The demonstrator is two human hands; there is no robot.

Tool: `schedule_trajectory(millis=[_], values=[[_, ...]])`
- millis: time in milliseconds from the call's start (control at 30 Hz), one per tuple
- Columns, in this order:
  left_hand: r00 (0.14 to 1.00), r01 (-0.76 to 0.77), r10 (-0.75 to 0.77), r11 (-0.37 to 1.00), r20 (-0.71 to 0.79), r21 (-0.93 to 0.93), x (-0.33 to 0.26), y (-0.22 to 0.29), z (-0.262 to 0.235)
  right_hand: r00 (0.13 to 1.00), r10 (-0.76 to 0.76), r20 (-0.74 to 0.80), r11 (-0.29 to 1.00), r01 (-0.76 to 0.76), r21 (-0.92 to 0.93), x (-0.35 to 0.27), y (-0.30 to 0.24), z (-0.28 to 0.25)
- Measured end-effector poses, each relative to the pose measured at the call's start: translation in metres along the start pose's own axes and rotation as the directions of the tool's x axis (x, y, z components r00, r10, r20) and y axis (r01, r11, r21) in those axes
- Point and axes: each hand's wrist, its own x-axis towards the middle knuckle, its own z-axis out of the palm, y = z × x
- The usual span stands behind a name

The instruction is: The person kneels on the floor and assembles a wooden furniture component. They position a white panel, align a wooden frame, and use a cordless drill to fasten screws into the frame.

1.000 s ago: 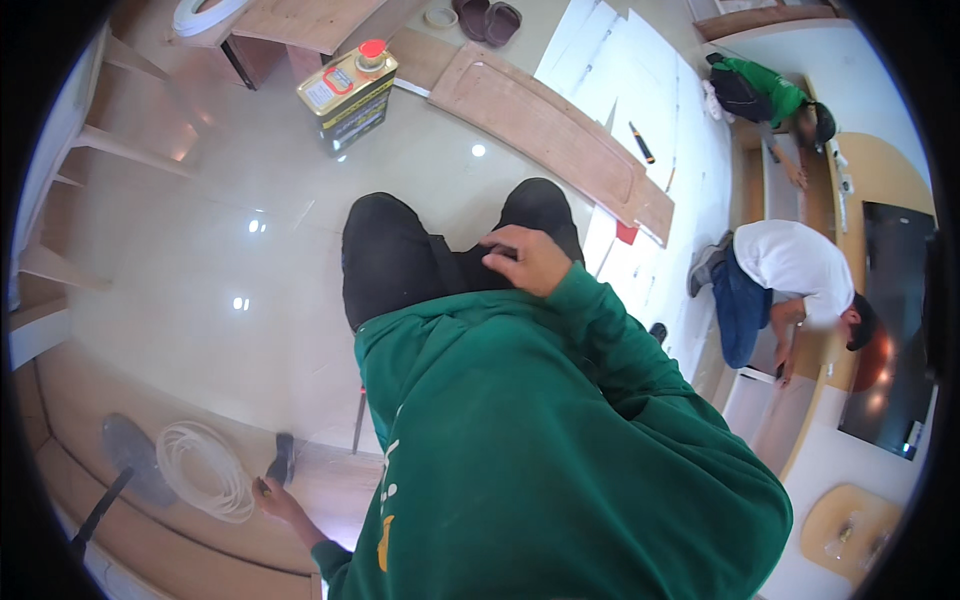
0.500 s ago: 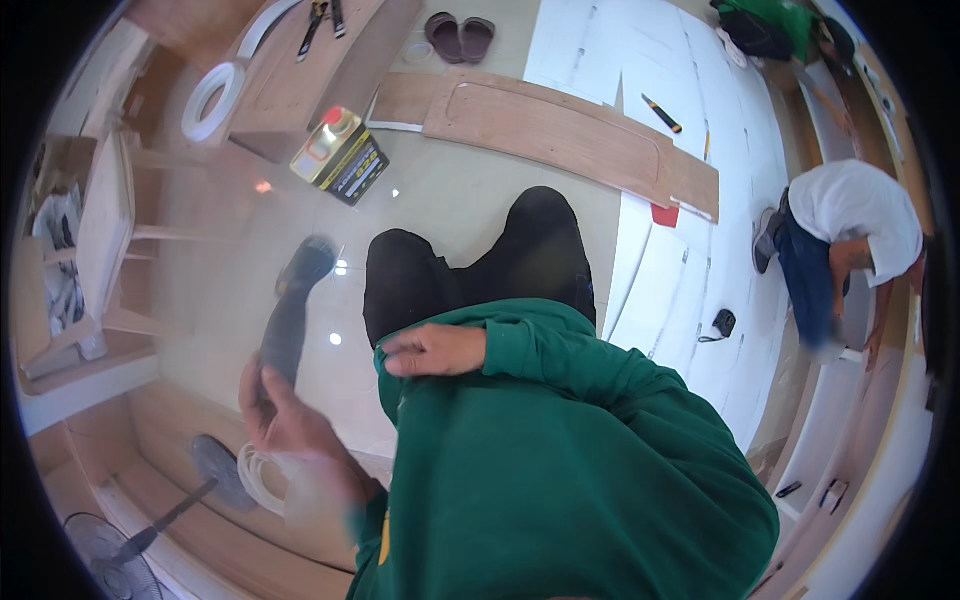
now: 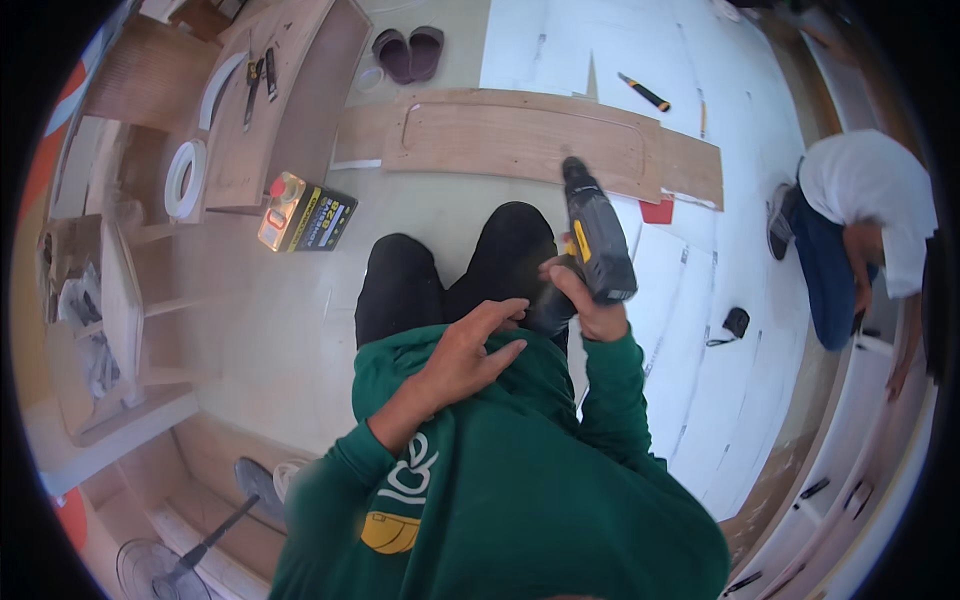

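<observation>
1. The right hand (image 3: pixel 592 312) has its fingers clamped on the handle of a black-and-yellow drill (image 3: pixel 602 245), held beside the right knee (image 3: pixel 518 240), nose toward a wooden panel (image 3: pixel 470 132).
2. The left hand (image 3: pixel 468 358) is bare, thumb and fingers apart, near the drill's base; whether they touch, I cannot tell.
3. A red-capped can (image 3: pixel 308 216) stands left of the knees.
4. White sheets (image 3: pixel 745 215) on the right carry a tape measure (image 3: pixel 736 321).
</observation>
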Motion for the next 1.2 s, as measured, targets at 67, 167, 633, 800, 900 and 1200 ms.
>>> schedule_trajectory(millis=[67, 167, 633, 800, 900, 1200], values=[[0.998, 0.052, -0.049, 0.994, -0.029, 0.1, 0.018, -0.02, -0.008, 0.994, -0.095, 0.047, 0.821, 0.105, -0.561, 0.028, -0.014, -0.021], [0.976, 0.215, -0.205, 0.966, -0.077, 0.145, 0.068, -0.073, -0.041, 0.911, -0.413, 0.015, 0.527, 0.252, -0.812, 0.084, -0.029, -0.011], [0.611, 0.455, -0.066, 0.845, -0.789, 0.281, 0.29, -0.344, -0.222, 0.986, 0.114, 0.119, 0.773, -0.013, -0.635, 0.35, 0.107, 0.101], [0.618, 0.449, -0.087, 0.855, -0.782, 0.26, 0.322, -0.373, -0.231, 0.969, 0.215, 0.123, 0.702, -0.065, -0.709, 0.4, 0.139, 0.148], [0.611, 0.445, -0.093, 0.862, -0.786, 0.244, 0.327, -0.388, -0.23, 0.961, 0.212, 0.176, 0.655, -0.006, -0.755, 0.413, 0.145, 0.167], [0.619, 0.472, -0.172, 0.861, -0.767, 0.188, 0.33, -0.391, -0.227, 0.927, 0.352, 0.132, 0.654, -0.143, -0.743, 0.427, 0.142, 0.183]])
